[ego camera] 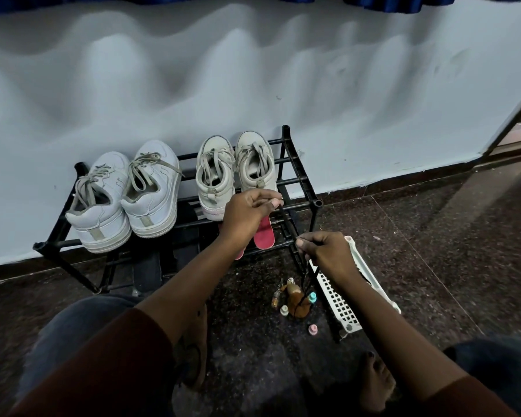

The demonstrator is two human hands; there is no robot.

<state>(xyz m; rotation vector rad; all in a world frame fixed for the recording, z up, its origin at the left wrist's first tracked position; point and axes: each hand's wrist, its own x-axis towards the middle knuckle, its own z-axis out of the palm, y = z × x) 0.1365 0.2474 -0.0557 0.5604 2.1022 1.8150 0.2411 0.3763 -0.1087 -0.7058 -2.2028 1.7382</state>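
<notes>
My left hand is raised in front of the black shoe rack and pinches the upper end of a thin black cord. Lower and to the right, my right hand pinches the same cord. Between the two hands the cord is stretched taut. Below my right hand it runs down to a small brown object lying on the floor.
Two pairs of white sneakers sit on the rack's top shelf, with pink sandals below. A white perforated basket lies on the floor on the right. Small teal, white and pink caps lie near my feet.
</notes>
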